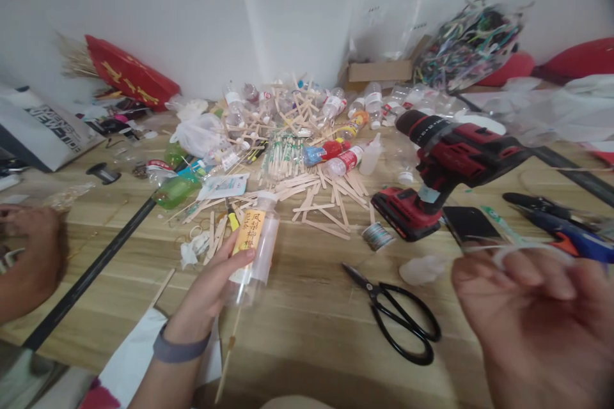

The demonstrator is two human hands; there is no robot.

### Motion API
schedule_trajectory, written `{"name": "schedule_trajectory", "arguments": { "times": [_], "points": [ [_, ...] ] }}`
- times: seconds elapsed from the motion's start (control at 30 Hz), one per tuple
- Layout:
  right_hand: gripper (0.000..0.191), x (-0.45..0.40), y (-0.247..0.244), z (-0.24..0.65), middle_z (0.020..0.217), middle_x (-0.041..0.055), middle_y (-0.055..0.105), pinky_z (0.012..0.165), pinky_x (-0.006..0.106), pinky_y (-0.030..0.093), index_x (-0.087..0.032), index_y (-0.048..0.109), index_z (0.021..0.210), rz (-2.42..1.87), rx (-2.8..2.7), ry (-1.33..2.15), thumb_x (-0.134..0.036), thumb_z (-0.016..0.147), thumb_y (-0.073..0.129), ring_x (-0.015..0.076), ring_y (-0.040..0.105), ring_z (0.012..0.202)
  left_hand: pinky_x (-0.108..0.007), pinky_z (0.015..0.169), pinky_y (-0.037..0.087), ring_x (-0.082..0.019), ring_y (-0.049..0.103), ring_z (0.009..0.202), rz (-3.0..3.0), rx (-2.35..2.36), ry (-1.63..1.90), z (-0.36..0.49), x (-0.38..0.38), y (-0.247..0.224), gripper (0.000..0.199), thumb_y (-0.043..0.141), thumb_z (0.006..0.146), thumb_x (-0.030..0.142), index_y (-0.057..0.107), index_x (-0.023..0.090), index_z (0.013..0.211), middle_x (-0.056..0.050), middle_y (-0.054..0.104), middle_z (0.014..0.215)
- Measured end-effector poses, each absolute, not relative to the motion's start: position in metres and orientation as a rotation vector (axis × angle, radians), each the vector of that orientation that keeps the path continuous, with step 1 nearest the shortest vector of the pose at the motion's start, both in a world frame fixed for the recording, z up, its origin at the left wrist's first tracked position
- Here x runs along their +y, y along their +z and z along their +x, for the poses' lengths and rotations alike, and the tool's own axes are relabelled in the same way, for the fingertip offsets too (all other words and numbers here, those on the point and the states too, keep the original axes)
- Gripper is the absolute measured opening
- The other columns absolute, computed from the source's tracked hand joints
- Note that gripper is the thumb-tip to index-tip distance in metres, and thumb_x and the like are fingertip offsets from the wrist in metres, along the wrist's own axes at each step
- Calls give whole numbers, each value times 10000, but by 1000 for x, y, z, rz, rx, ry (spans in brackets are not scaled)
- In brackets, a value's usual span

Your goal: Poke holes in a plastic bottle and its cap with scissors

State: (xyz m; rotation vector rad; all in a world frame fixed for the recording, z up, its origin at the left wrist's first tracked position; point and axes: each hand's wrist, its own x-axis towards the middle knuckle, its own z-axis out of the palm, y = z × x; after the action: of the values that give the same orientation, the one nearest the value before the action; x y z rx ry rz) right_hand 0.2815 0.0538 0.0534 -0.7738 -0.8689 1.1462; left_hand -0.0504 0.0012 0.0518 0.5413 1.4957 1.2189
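Note:
My left hand [225, 281] is closed around a clear plastic bottle [268, 239] with a yellow label bearing dark characters. The bottle tilts slightly, its neck pointing away from me. A thin wooden stick [229, 345] runs from near the bottle's base towards me; whether it is attached I cannot tell. At the right edge, my right hand [542, 313] is raised with its fingers curled in and slightly blurred. Across those fingers lies a thin whitish strip [503, 254], bent like a loop. Black-handled scissors [403, 319] lie on the table between my hands.
A red and black cordless drill [455, 166] stands beyond the scissors, near a phone [472, 223] and a thread spool [378, 236]. Wooden craft sticks [330, 204] and plastic bottles cover the table's back. Another person's hand [33, 262] is at the left, beyond a black bar [96, 271].

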Motion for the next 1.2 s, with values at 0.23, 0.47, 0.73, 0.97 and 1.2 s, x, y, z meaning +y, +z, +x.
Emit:
{"name": "schedule_trajectory", "arguments": {
  "times": [0.23,0.47,0.73,0.97,1.2],
  "points": [
    [405,42,54,226,652,38,513,687,346,529,-213,574,600,-651,-1058,1576,-487,880,676,196,546,689,-347,867,533,-325,648,1166,601,1437,1191,-43,0,53,872,835,676,395,484,250,1461,-83,719,1245],
    [382,41,48,203,739,33,604,743,296,447,-194,619,724,-714,-1359,1640,-524,914,641,174,558,749,-388,1062,439,-331,539,1317,642,1383,1213,-38,-4,57,827,848,656,406,543,248,1409,-83,649,1369],
    [410,36,68,170,906,47,650,774,295,476,-190,646,787,-787,-1472,1620,-595,828,692,175,572,805,-437,1088,396,-333,553,1286,764,1257,1235,-30,-10,65,767,781,729,358,510,197,1429,-121,633,1377],
    [490,36,53,167,875,36,673,798,318,508,-226,646,1152,-1019,-1348,1527,-581,817,695,195,623,848,-381,1017,456,-294,618,1198,661,1221,1305,-32,-12,68,747,806,684,393,565,260,1378,-70,720,1233],
    [590,66,61,159,1159,98,673,937,378,486,-211,680,1072,-982,-1372,1444,-684,723,731,267,613,1080,-281,767,537,-217,712,865,601,897,1334,-31,8,58,451,778,702,435,738,176,1069,-86,772,943]
  ]
}}
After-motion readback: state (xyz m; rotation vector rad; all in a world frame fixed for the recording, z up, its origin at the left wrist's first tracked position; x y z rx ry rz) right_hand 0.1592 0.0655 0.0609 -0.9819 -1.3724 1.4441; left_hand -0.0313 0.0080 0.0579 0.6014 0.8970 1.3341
